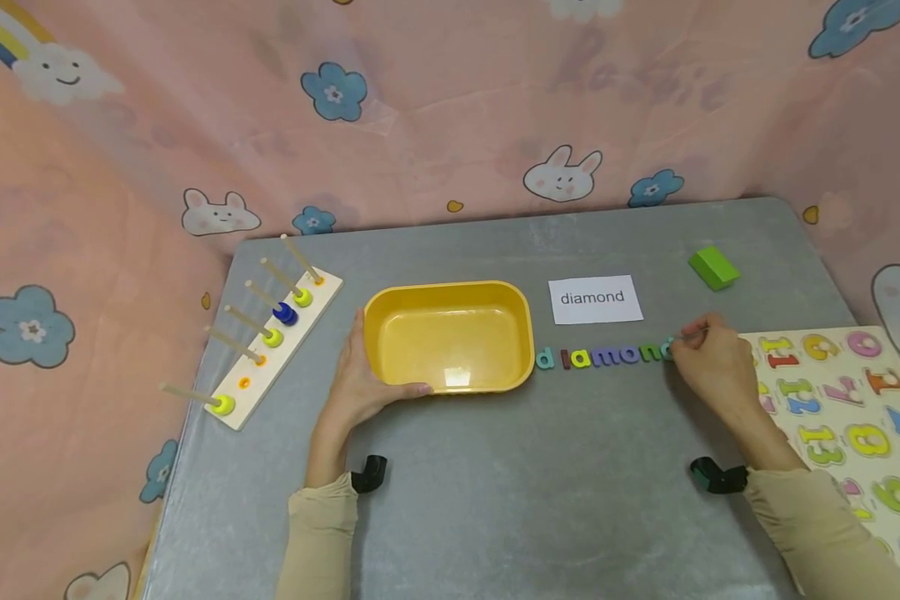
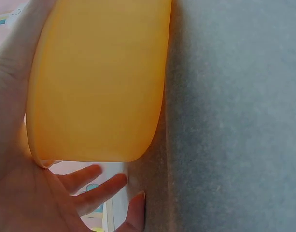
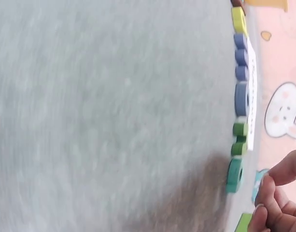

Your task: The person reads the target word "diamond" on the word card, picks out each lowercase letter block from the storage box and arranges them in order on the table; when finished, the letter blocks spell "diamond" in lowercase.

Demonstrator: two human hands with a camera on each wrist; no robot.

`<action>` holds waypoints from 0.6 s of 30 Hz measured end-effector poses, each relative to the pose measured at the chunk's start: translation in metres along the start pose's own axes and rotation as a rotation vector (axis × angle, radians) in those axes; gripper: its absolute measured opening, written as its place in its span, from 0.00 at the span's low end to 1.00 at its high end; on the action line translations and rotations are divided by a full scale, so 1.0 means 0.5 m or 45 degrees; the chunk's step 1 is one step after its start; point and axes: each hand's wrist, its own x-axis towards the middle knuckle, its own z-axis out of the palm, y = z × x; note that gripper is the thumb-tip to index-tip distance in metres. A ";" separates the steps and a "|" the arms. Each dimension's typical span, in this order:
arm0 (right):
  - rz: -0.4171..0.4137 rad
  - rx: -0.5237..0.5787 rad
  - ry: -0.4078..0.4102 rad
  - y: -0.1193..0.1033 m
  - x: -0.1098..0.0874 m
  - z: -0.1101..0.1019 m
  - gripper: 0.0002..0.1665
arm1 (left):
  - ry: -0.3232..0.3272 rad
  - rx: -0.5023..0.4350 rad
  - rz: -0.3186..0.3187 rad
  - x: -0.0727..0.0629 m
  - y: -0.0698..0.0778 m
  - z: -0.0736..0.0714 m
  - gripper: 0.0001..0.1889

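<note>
A yellow plastic basin (image 1: 450,380) stands on the grey table, and my left hand (image 1: 361,388) rests round its left end. That thumb lies along the front wall; in the left wrist view the other fingers (image 2: 102,193) spread out past the basin's end. My right hand (image 1: 714,367) is curled with its fingertips together at the teal letter d (image 3: 234,175), at the right end of a letter row. No object shows between those fingertips in the right wrist view. Leftward in the row are a green n (image 1: 650,352), purple o and m, yellow a, a brown bar-shaped letter and another teal d (image 1: 544,358).
A white card (image 1: 596,300) printed "diamond" lies behind the letters. A green block (image 1: 714,268) sits at the back right. A number-and-letter puzzle board (image 1: 843,387) lies under and beside the right forearm. At left is a wooden peg board (image 1: 273,360) with coloured rings.
</note>
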 end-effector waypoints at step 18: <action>-0.440 0.088 0.137 -0.121 -0.063 0.035 0.38 | 0.200 0.299 0.125 -0.011 0.002 -0.016 0.67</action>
